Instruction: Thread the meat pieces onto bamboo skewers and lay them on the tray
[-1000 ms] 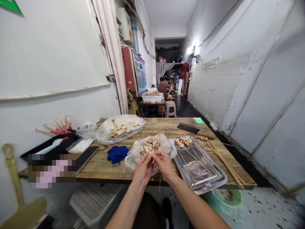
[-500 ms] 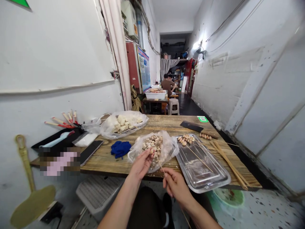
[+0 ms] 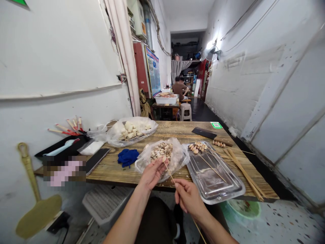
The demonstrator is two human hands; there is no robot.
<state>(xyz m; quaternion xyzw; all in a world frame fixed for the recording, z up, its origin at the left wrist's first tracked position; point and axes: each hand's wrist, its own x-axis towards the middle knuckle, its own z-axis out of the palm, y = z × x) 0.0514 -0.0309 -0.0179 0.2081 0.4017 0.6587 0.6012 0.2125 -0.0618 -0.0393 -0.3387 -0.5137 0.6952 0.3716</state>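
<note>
My left hand (image 3: 152,173) pinches a small pale food piece at the near edge of a clear plastic bag (image 3: 177,159) full of cut pieces. My right hand (image 3: 186,196) grips a thin bamboo skewer (image 3: 169,172) just below the table edge; its tip points up at the piece in my left fingers. To the right lies a long metal tray (image 3: 215,184) with a few finished skewers (image 3: 198,147) at its far end. Loose bamboo sticks (image 3: 243,174) lie right of the tray.
On the wooden table (image 3: 111,169) are a blue cloth (image 3: 127,157), a dark phone (image 3: 96,160), a second bag of white chunks (image 3: 132,129) and a cleaver (image 3: 204,133). A green bucket (image 3: 241,208) stands below. A person sits at a far table (image 3: 165,105).
My right hand dropped from beside the left to below the table edge, drawing the skewer down and back. My left hand stayed at the bag. The view shifted slightly.
</note>
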